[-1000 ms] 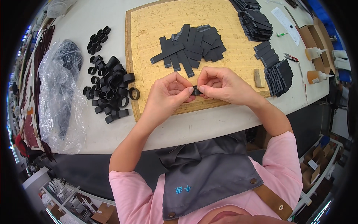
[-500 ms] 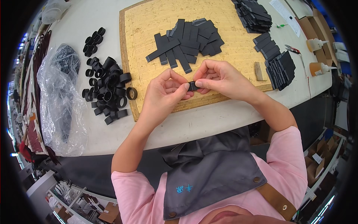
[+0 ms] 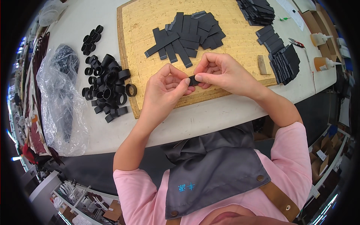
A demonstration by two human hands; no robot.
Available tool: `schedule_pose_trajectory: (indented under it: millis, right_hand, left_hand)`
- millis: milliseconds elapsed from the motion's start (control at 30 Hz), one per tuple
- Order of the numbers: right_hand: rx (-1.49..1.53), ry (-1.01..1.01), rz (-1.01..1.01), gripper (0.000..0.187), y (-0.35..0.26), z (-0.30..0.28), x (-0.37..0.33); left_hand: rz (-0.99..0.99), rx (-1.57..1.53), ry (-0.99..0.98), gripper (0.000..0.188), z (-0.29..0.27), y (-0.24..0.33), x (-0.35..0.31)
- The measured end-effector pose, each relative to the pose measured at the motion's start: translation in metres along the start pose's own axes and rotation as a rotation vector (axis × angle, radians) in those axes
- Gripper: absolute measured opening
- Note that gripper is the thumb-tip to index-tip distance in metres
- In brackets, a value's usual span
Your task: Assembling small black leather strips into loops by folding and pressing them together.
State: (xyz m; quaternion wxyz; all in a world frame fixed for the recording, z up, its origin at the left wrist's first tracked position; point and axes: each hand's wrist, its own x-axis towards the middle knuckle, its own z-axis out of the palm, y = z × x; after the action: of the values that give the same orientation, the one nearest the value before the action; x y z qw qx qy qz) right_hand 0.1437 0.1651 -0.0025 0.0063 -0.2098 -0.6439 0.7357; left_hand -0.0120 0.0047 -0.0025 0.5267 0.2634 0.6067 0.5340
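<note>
Between the fingertips of both hands is a small black strip [image 3: 193, 80], mostly covered by the fingers; whether its ends are joined I cannot make out. My left hand [image 3: 167, 84] pinches its left end with thumb and fingers, and my right hand [image 3: 217, 75] pinches the right end. Both are over the front part of a yellow board [image 3: 142, 75]. Just beyond them lies a loose pile of flat black strips [image 3: 187, 35]. Left of the board, near my left forearm, many black rings [image 3: 108, 80] are heaped, made of bent strips.
Stacked black strips [image 3: 285, 65] lie at the right, beside a small block [image 3: 263, 64]. Further right are a cutter [image 3: 296, 42] and two glue bottles [image 3: 324, 63] with pointed tips. A clear plastic bag [image 3: 63, 101] spreads over the table's left side.
Both hands keep their pinch on the strip, with only slight finger movement. The whole view has shifted a little.
</note>
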Motion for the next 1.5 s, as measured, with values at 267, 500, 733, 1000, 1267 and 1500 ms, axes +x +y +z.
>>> schedule_pose_trajectory:
  millis: [267,500,733,1000,1267,1500]
  right_hand:
    - [0.011,-0.011,0.01,0.011,-0.002,0.0,0.0]
    - [-0.007,-0.002,0.002,0.012,-0.003,0.0,0.0]
    - [-0.024,-0.007,0.0,0.013,-0.001,-0.001,0.001]
    - [-0.024,-0.015,0.019,0.012,-0.002,-0.002,0.002]
    - [-0.025,-0.022,-0.037,0.011,-0.005,-0.002,-0.003]
    - [-0.437,0.16,-0.586,0.016,-0.012,0.006,-0.017]
  left_hand:
    - [0.001,0.018,0.003,0.008,0.001,0.001,0.0]
    - [0.014,0.008,0.002,0.008,0.001,-0.002,0.0]
    - [0.012,0.024,0.007,0.008,0.001,0.0,-0.001]
    - [0.031,0.027,0.014,0.01,0.003,-0.001,-0.002]
    - [0.19,0.164,0.035,0.007,0.007,-0.002,-0.005]
    - [0.731,0.628,0.144,0.015,0.008,0.007,-0.015]
